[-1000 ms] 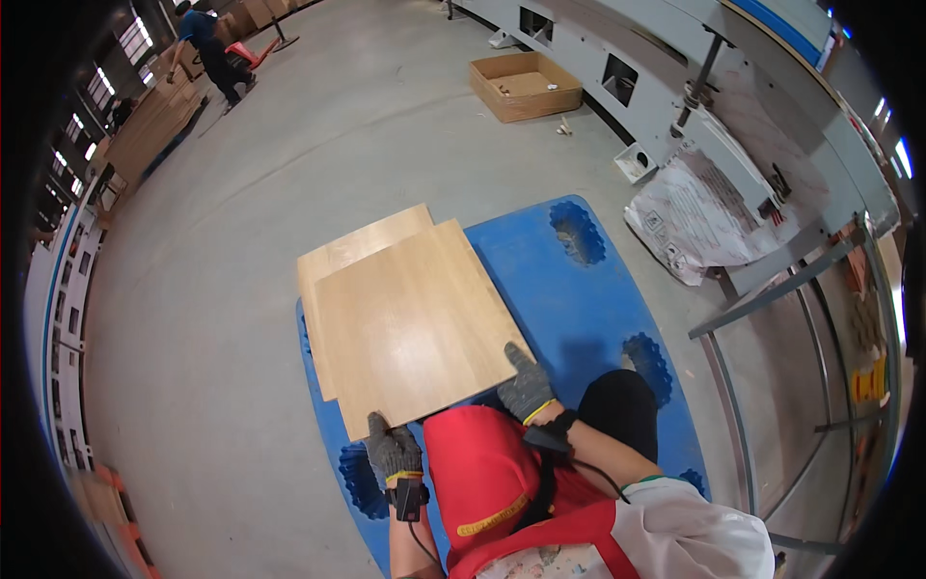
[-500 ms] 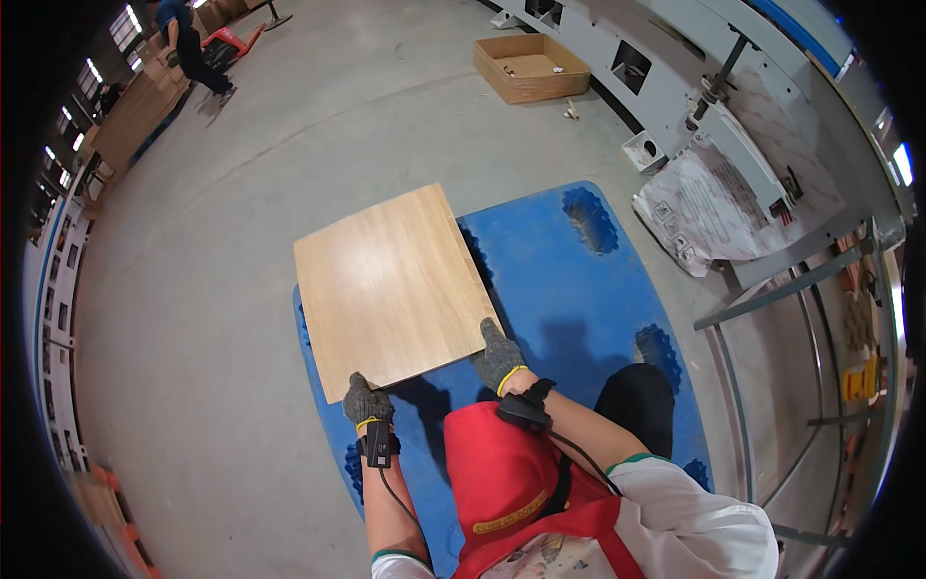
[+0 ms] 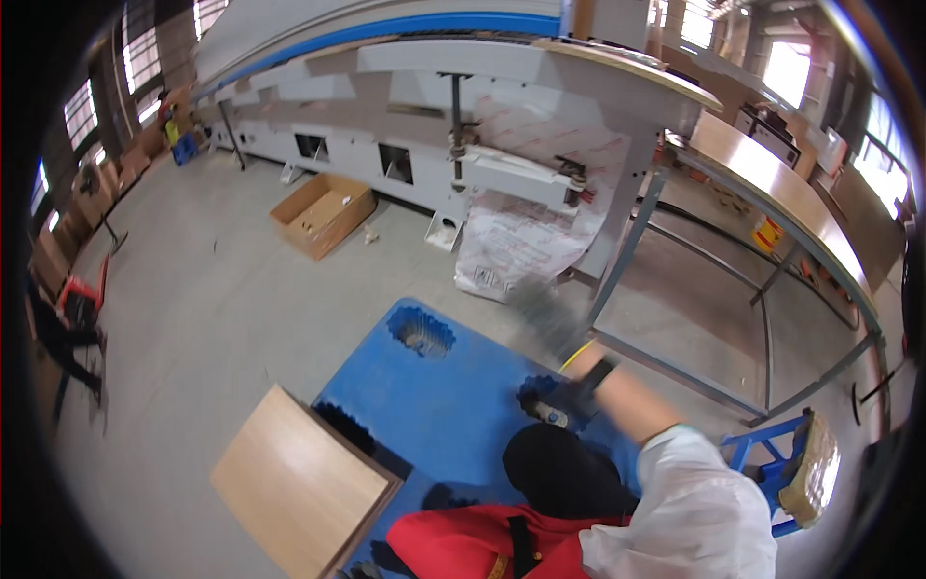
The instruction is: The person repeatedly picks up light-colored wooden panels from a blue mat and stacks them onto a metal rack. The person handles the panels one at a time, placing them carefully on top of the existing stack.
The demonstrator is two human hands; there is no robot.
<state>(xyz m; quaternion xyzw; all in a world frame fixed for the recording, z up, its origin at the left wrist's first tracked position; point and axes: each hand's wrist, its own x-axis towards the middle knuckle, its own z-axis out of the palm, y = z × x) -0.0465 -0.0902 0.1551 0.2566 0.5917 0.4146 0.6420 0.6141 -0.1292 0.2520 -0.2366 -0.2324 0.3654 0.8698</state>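
My right hand (image 3: 552, 320), in a grey glove with a yellow cuff, is stretched out above the far right edge of the blue plastic pallet (image 3: 453, 381). Motion smears its fingers, and nothing shows clearly in it. A light wood-grain board (image 3: 301, 475) lies at the lower left of the pallet, its thick side edge facing me. Of my left hand (image 3: 365, 570) only a bit of grey glove appears at the lower rim, close to the board's near corner. Its fingers are hidden.
A long white machine (image 3: 357, 111) spans the far side, with a plastic-wrapped part hanging low. An open cardboard box (image 3: 323, 212) sits on the floor before it. At right stand a metal-legged table (image 3: 752, 159) and a blue stool (image 3: 772, 473). Another person (image 3: 63, 338) is at far left.
My view has swung right. My right hand has left the board and reached out to the right. The board now appears lower left, and my left hand is mostly out of view.
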